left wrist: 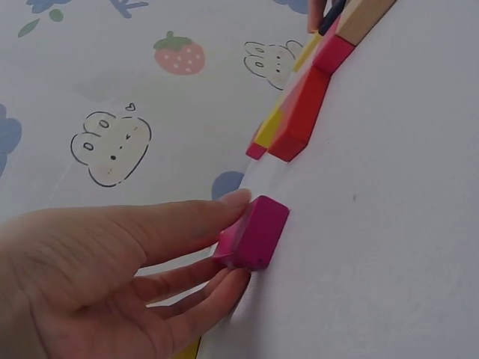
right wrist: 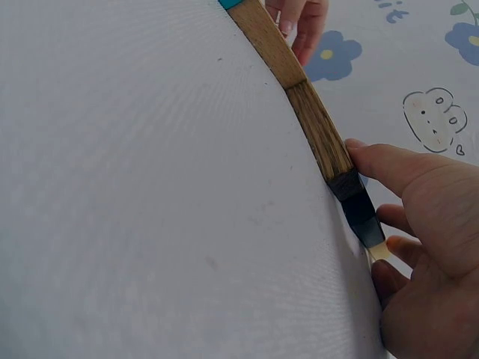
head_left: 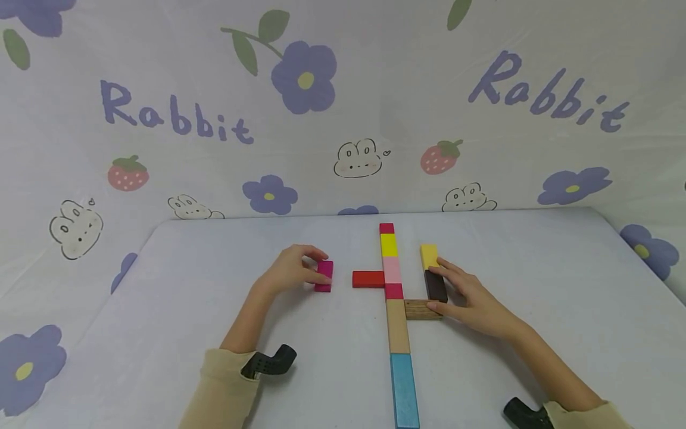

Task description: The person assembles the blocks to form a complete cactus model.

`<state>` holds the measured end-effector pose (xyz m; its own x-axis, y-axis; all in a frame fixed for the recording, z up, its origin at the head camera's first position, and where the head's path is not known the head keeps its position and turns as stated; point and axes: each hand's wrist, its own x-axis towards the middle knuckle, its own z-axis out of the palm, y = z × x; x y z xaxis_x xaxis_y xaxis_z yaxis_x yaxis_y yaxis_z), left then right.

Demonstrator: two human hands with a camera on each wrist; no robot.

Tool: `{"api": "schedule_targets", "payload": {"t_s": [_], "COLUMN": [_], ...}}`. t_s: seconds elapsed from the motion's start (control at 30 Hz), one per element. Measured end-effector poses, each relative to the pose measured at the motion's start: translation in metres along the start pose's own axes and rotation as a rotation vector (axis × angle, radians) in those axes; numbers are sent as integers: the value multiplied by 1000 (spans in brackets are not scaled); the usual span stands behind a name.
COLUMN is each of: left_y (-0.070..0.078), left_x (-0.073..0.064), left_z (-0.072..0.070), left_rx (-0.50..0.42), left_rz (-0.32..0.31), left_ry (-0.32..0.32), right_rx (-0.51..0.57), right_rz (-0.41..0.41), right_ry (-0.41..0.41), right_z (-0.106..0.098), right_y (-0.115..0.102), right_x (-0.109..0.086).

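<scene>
In the head view my left hand [head_left: 293,269] pinches a magenta block [head_left: 324,269] at the table, left of a line of coloured blocks. The left wrist view shows the thumb on one side of this block and fingertips on the other. My right hand [head_left: 474,301] spans a black block [head_left: 436,286], fingertips at its far end and thumb by its near end. That thumb also touches a brown wood-grained block [head_left: 420,310]. A yellow block [head_left: 429,256] lies end to end with the black one, beside my fingers. Some contact under the right fingers is hidden.
The line runs away from me: blue block [head_left: 404,390], beige block [head_left: 398,326], crimson block [head_left: 393,291], pink block [head_left: 392,270], bright yellow block [head_left: 388,245] and small red block [head_left: 386,228]. A longer red block [head_left: 368,279] juts left from it. A patterned cloth [head_left: 396,107] hangs behind.
</scene>
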<state>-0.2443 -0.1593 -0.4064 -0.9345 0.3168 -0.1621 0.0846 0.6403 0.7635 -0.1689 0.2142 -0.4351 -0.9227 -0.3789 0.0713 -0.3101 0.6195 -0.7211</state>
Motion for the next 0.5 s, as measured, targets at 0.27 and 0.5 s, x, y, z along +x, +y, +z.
{"api": "schedule_targets", "payload": {"t_s": [0.27, 0.5], "left_y": [1, 4], "left_x": [-4, -3], "left_z": [-7, -3], "left_rx": [21, 31], "left_rz": [-5, 22], "left_ry": [-94, -70], "right_rx": [0, 0], "right_rz": [-1, 11], "right_ry": [3, 0], "right_z": [1, 0], "right_y": [0, -2], "right_x": [0, 0]}}
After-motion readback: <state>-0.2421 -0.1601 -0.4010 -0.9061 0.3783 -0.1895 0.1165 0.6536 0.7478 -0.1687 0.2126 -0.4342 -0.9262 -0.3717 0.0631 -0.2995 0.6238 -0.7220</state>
